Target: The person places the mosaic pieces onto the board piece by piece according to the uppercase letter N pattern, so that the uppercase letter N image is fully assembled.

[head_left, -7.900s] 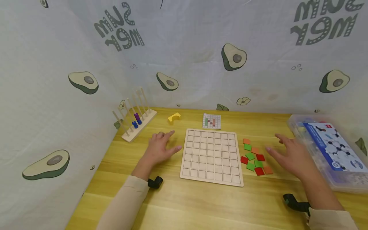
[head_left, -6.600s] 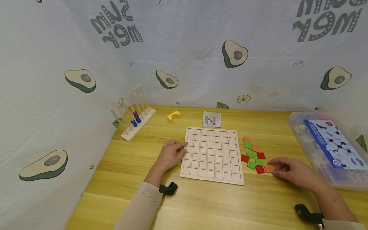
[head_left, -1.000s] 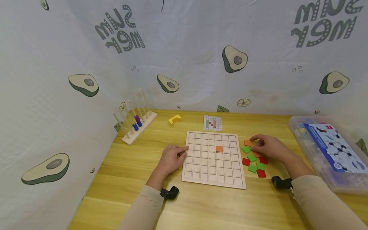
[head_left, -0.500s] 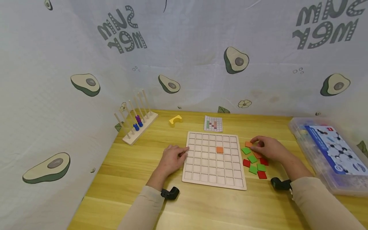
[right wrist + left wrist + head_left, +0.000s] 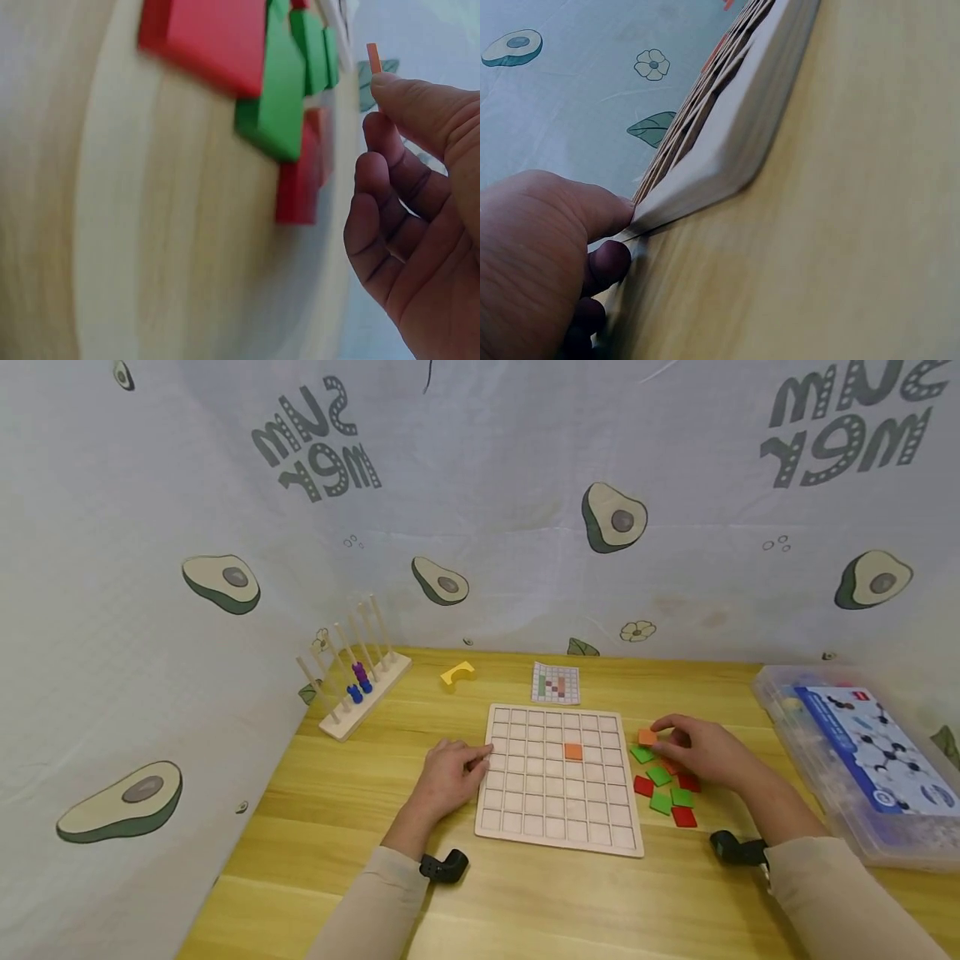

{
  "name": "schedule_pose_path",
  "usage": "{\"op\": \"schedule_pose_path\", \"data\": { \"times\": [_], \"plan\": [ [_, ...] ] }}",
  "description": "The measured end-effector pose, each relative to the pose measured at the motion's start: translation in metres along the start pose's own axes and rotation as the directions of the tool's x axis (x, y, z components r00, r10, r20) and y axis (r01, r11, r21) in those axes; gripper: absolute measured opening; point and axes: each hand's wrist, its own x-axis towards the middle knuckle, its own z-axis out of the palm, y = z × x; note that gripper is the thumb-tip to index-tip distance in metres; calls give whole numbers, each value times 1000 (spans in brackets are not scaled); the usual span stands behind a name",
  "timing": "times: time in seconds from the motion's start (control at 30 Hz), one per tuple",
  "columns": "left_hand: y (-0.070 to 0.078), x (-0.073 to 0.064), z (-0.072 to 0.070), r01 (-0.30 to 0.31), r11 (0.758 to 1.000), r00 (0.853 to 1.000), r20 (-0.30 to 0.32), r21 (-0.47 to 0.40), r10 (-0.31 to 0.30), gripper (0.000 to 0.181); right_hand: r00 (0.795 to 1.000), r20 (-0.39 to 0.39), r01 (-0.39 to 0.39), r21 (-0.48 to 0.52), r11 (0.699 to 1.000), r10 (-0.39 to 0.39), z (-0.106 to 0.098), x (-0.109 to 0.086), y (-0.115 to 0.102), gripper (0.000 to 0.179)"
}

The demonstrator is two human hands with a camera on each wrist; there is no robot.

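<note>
My right hand [image 5: 703, 750] pinches an orange square tile [image 5: 647, 737] between thumb and finger at the far end of a loose group. In the right wrist view, the tile stands out edge-on past the thumb tip, raised off the table. Under that hand lie green tiles [image 5: 660, 775], red tiles [image 5: 684, 817] and another partly covered orange one. My left hand [image 5: 447, 777] rests at the left edge of a pale wooden grid board [image 5: 557, 847], index finger straight, touching its rim. An orange tile [image 5: 573, 752] sits in one of the board's squares.
Behind the board lies a small printed pattern card [image 5: 556, 683], beside a yellow arch block [image 5: 457, 673]. A pegged wooden stand [image 5: 367, 695] with blue and purple beads stands at the back left. At the right is a clear plastic box [image 5: 847, 827] with a blue-and-white booklet.
An orange tile has gone from the near end of the group into a board square. The right hand moved to the far orange tile and has lifted it slightly; the left hand keeps to the board's edge.
</note>
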Motion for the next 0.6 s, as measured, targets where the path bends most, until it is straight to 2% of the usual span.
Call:
{"op": "schedule_pose_path", "data": {
  "times": [0.3, 0.6],
  "plan": [
    [-1, -2, -2, 22, 1000, 1000, 1, 3, -22, 31, 998, -2, 68, 34, 997, -68, 1, -11, -29, 40],
    [-2, 0, 1, 9, 1000, 1000, 3, 7, -9, 31, 993, -12, 121, 55, 991, -121, 14, -18, -45, 34]
  ]
}}
